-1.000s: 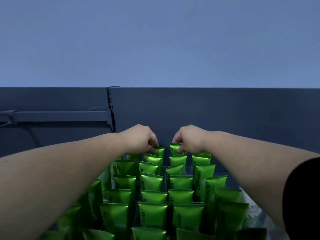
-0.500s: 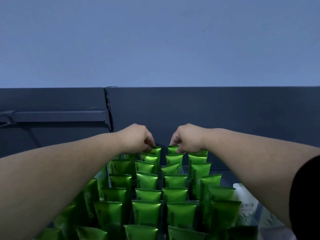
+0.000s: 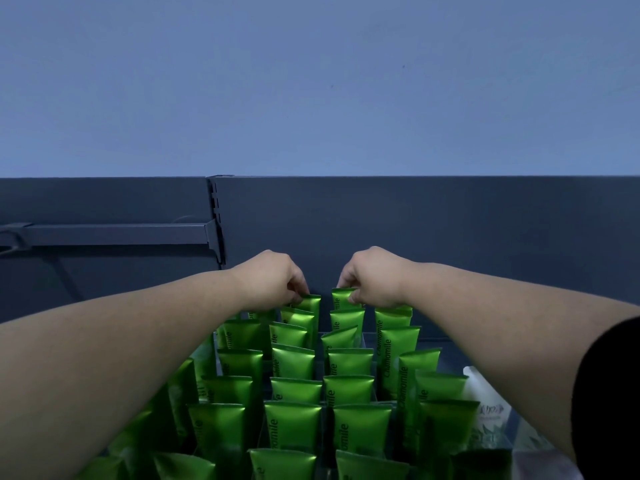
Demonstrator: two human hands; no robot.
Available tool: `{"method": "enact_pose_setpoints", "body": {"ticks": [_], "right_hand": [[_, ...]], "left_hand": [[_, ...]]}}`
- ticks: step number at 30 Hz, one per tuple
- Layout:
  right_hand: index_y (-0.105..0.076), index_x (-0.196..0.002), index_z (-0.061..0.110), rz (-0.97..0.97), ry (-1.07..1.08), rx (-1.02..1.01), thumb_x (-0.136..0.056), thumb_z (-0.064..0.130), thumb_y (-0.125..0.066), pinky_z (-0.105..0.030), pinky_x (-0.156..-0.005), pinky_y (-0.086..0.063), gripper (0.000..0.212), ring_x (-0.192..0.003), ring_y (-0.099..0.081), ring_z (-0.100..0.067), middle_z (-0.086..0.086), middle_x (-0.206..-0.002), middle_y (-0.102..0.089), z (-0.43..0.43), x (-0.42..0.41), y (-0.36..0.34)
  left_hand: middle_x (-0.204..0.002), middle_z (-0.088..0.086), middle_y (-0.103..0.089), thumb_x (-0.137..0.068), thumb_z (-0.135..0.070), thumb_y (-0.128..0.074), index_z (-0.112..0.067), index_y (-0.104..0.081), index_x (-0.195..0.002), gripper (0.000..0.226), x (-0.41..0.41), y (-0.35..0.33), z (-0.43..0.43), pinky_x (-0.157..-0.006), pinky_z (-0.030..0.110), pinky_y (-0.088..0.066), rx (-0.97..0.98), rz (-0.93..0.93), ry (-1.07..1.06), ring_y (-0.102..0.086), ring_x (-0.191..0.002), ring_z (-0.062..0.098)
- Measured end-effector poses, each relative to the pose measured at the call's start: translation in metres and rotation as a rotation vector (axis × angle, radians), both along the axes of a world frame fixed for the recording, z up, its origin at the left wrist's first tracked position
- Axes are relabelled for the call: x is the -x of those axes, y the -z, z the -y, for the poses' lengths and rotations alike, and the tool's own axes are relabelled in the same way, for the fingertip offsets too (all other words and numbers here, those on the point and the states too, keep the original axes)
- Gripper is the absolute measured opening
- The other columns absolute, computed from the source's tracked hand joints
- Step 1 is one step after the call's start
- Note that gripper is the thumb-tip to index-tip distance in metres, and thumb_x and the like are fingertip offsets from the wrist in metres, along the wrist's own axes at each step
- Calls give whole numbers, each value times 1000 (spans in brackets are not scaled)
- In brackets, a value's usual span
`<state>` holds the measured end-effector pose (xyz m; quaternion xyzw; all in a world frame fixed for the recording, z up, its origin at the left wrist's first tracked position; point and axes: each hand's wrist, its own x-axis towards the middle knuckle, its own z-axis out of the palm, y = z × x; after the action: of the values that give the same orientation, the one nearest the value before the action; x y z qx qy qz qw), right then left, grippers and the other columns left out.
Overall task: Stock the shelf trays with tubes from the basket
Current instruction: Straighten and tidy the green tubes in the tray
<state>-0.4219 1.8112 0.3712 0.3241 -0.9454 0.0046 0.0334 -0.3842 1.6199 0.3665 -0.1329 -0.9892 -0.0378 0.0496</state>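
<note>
Here, left hand, right hand, pinching glossy tubes (flat-crimped)

Satin sheen with bright highlights, smooth, black print: the flat-crimped green plastic tubes. Glossy and transparent: the clear plastic tray dividers. Matt painted finish: the dark grey metal back panel and slotted metal upright. Smooth, matt: the pale blue wall. Dull: the black cloth sleeve. Glossy film: the white printed pouch.
</note>
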Motion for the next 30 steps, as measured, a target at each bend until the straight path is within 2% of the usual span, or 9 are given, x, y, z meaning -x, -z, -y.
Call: {"method": "enact_pose_setpoints", "body": {"ticks": [14, 21, 25, 27, 30], "right_hand": [[-64, -124, 20, 17, 44, -3, -88, 23, -68, -23, -91, -45, 36, -112, -59, -16, 4, -119, -66, -4, -7, -1], [-66, -121, 19, 29, 81, 88, -87, 13, -67, -24, -94, -47, 35, -108, -61, -12, 3, -114, -69, -18, -19, -13], [-67, -119, 19, 9, 80, 112, -86, 13, -67, -23, -95, -47, 33, -106, -63, -11, 4, -110, -70, -28, -27, -21], [-71, -110, 20, 5, 86, 165, -84, 17, -71, -20, -88, -48, 25, -94, -64, -7, 8, -100, -72, -36, -32, -27], [-74, -93, 22, 89, 81, 222, -80, 21, -77, -13, -68, -47, 14, -69, -62, 2, 16, -70, -66, -49, -43, -34]], "left_hand": [[-102, -12, -70, -90, -26, -64, -27, -71, -108, 20, -8, -5, -6, -74, 12, -40, -8, 0, 4, -55, -79, -2], [-104, -12, -70, -89, -34, -64, -26, -71, -108, 22, -23, -19, -18, -83, 16, -45, -74, -67, 10, -62, -93, 3], [-90, -16, -69, -86, -42, -65, -28, -73, -100, 21, -35, -24, -32, -77, 15, -46, -117, -88, 29, -61, -84, 0], [-80, -18, -65, -83, -50, -65, -29, -74, -92, 24, -42, -24, -40, -73, 18, -48, -91, -41, 41, -60, -80, 0], [-86, -12, -70, -80, -57, -65, -27, -73, -93, 34, -49, -21, -51, -76, 22, -49, -25, 74, 49, -61, -83, 3]]}}
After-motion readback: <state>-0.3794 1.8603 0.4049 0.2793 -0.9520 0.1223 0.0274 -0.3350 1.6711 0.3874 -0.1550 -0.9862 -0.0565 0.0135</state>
